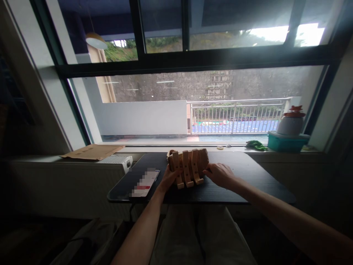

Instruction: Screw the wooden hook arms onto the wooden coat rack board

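Note:
A light wooden assembly (187, 167) is held up over the dark table, tilted towards me. Three curved slats with dark holes and hooked lower ends run down its front; what kind of thing it is I cannot make out. My left hand (168, 177) grips its left side, with the thumb across the front and the other fingers mostly hidden behind. At the right end, the fingers of my right hand (220, 174) are curled and pinched against the wood's edge. Whether a small part sits between those fingertips is hidden.
A phone (146, 183), partly blurred out, lies on the black table (234, 191) left of my hands. A brown envelope (93, 151) rests by a white radiator (116, 160). On the right sill are a green cloth (256, 145) and a teal box (286, 142) bearing a red-topped container (291, 123).

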`<state>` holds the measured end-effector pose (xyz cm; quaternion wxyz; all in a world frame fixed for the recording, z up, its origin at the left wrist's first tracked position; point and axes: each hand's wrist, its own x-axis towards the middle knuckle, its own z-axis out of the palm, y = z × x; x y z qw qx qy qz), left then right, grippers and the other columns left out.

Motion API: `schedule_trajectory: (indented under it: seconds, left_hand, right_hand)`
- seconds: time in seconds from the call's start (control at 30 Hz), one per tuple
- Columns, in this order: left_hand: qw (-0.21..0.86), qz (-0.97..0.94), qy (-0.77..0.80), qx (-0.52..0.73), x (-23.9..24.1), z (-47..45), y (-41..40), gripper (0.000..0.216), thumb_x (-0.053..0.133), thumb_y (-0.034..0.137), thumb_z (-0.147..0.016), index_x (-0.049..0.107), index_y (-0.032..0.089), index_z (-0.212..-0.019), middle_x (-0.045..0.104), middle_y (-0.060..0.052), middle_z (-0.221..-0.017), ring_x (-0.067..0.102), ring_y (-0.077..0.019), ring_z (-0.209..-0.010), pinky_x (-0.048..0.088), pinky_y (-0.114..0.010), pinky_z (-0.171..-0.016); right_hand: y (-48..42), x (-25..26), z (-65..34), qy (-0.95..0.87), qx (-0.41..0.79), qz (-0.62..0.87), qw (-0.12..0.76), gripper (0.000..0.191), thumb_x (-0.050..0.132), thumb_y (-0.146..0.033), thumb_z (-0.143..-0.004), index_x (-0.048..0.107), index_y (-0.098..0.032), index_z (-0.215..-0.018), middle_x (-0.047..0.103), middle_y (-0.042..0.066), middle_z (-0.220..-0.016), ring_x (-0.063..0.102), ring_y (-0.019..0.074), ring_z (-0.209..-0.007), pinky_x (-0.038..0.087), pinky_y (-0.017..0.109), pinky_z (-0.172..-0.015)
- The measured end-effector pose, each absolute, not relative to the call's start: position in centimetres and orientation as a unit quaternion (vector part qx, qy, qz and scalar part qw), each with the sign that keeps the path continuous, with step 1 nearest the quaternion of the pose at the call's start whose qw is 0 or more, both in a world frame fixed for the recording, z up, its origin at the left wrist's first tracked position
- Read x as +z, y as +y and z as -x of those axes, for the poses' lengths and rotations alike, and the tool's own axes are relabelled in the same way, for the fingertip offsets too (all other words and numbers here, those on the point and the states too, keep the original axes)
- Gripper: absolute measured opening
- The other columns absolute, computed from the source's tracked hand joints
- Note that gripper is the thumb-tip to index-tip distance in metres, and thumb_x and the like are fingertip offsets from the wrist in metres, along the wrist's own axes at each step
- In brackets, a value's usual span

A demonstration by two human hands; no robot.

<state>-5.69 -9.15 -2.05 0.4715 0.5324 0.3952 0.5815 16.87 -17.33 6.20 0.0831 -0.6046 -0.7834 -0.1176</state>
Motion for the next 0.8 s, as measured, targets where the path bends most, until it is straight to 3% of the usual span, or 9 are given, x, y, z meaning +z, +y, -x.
schedule_trajectory:
  seconds: [0.13,0.23,0.33,0.47,0.6,0.7,0.8]
  left_hand:
    - [0.471,-0.531,0.396,0.583,-1.6,5.6,-9.4,0.053,0.081,0.024,-0.061,0.056,0.015,-0.107,0.068,-0.009,-0.098,0.066,-0.0271,-0.089,0.054,-0.032,-0.069]
    - [0.475,-0.531,0.394,0.580,-1.3,5.5,-9.7,0.050,0.081,0.024,-0.062,0.057,0.015,-0.105,0.069,-0.009,-0.097,0.066,-0.0271,-0.087,0.055,-0.033,-0.069]
    - [0.475,-0.528,0.397,0.582,-1.3,5.5,-9.7,0.051,0.082,0.024,-0.061,0.057,0.015,-0.104,0.069,-0.009,-0.098,0.066,-0.0271,-0.091,0.054,-0.033,-0.072]
    - [0.483,-0.530,0.391,0.577,-1.5,5.6,-9.4,0.050,0.081,0.027,-0.062,0.057,0.015,-0.104,0.069,-0.009,-0.098,0.066,-0.0264,-0.092,0.054,-0.033,-0.073]
    - [0.488,-0.537,0.381,0.573,-1.8,5.6,-9.1,0.052,0.082,0.028,-0.060,0.057,0.015,-0.105,0.069,-0.007,-0.097,0.066,-0.0250,-0.090,0.054,-0.031,-0.073]
    - [0.480,-0.534,0.384,0.580,-2.0,5.6,-9.2,0.054,0.082,0.027,-0.060,0.056,0.016,-0.106,0.068,-0.007,-0.096,0.066,-0.0245,-0.088,0.053,-0.031,-0.071]
    - [0.469,-0.530,0.390,0.589,-1.9,5.5,-9.4,0.054,0.082,0.026,-0.060,0.055,0.016,-0.106,0.068,-0.007,-0.097,0.065,-0.0250,-0.089,0.053,-0.030,-0.070]
  right_hand:
    - [-17.7,6.6,-16.8,-0.795,-0.127,0.588,0.073,0.026,0.043,-0.035,-0.092,0.063,-0.019,-0.090,0.069,0.006,-0.078,0.064,0.0199,-0.066,0.030,0.026,-0.049]
    - [-17.9,7.2,-16.1,-0.831,-0.158,0.531,0.054,0.018,0.049,-0.015,-0.086,0.062,-0.018,-0.098,0.068,0.007,-0.086,0.062,0.0196,-0.074,0.034,0.027,-0.053]
    - [-18.0,7.8,-15.2,-0.866,-0.182,0.464,0.024,0.022,0.046,-0.003,-0.082,0.064,-0.015,-0.090,0.066,0.011,-0.093,0.059,0.0207,-0.085,0.038,0.029,-0.064]
    - [-17.9,8.2,-14.7,-0.883,-0.176,0.435,0.002,0.022,0.045,-0.004,-0.084,0.065,-0.013,-0.088,0.066,0.012,-0.094,0.058,0.0207,-0.091,0.039,0.030,-0.072]
    - [-17.7,8.1,-15.3,-0.847,-0.143,0.512,0.009,0.024,0.040,-0.016,-0.090,0.065,-0.016,-0.089,0.068,0.008,-0.090,0.062,0.0193,-0.083,0.038,0.027,-0.063]
    - [-17.5,7.8,-15.4,-0.802,-0.123,0.584,0.022,0.037,0.030,-0.030,-0.096,0.065,-0.017,-0.091,0.069,0.009,-0.089,0.064,0.0206,-0.080,0.037,0.027,-0.057]
    - [-17.4,8.1,-15.1,-0.788,-0.116,0.604,0.022,0.039,0.029,-0.032,-0.095,0.065,-0.017,-0.090,0.069,0.009,-0.085,0.065,0.0200,-0.075,0.036,0.026,-0.054]
